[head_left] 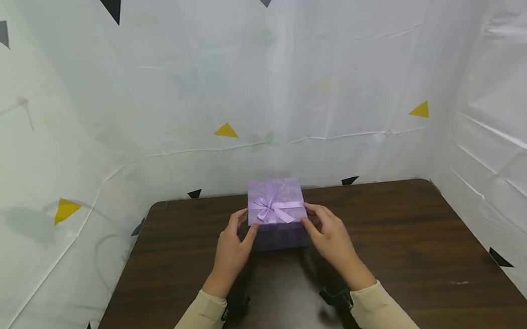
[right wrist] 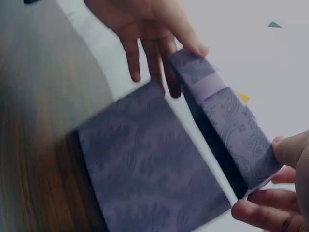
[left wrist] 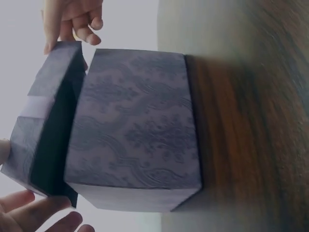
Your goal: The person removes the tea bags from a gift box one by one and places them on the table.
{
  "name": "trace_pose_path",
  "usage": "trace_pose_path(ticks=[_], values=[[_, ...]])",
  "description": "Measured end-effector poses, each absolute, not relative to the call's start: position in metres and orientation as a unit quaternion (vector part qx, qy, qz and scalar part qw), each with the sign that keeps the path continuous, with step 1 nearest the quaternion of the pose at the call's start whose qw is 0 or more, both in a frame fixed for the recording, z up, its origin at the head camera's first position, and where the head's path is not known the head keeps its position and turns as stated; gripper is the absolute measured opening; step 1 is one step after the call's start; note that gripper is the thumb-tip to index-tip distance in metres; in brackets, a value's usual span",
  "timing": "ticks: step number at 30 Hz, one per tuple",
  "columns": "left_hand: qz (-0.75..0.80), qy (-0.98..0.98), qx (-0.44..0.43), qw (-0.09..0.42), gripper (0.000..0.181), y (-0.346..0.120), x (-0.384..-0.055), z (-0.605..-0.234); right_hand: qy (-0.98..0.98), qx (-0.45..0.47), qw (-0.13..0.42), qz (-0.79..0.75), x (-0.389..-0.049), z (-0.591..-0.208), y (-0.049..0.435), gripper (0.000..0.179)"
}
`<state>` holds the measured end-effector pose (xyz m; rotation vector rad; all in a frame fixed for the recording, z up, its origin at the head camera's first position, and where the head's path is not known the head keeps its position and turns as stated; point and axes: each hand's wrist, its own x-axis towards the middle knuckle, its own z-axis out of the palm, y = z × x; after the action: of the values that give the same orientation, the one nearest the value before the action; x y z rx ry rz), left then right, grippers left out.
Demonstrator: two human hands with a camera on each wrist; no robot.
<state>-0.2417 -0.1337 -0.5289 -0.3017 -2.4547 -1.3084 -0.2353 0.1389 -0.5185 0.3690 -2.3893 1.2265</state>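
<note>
A purple patterned gift box stands on the dark wooden table, its base (left wrist: 135, 121) upright below a separate lid (head_left: 274, 199) that carries a lilac ribbon bow (head_left: 271, 210). Both wrist views show a gap between lid and base, so the lid is raised and slightly tilted. My left hand (head_left: 233, 249) pinches the lid's left side, thumb at its front corner. Opposite it, my right hand (head_left: 333, 240) pinches the lid's right side in the same way. The inside of the lid (right wrist: 212, 140) looks dark. What the base contains is hidden.
The brown wooden table (head_left: 408, 241) has rounded far corners. White sheeting (head_left: 331, 80) with black, grey and yellow triangles hangs behind it and along both sides. The box is close to the table's far edge.
</note>
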Motion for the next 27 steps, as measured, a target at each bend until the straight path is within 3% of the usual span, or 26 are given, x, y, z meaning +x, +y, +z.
trace_pose_path(ticks=[12,27], values=[[-0.532,-0.831,-0.084,0.135,0.044,-0.154,-0.217,-0.528,-0.805,0.103,0.161,0.562,-0.217,-0.51,0.11,0.042],[-0.564,-0.802,-0.071,0.185,0.051,-0.207,-0.187,-0.534,-0.713,0.126,0.106,0.681,-0.208,-0.513,0.061,0.035]])
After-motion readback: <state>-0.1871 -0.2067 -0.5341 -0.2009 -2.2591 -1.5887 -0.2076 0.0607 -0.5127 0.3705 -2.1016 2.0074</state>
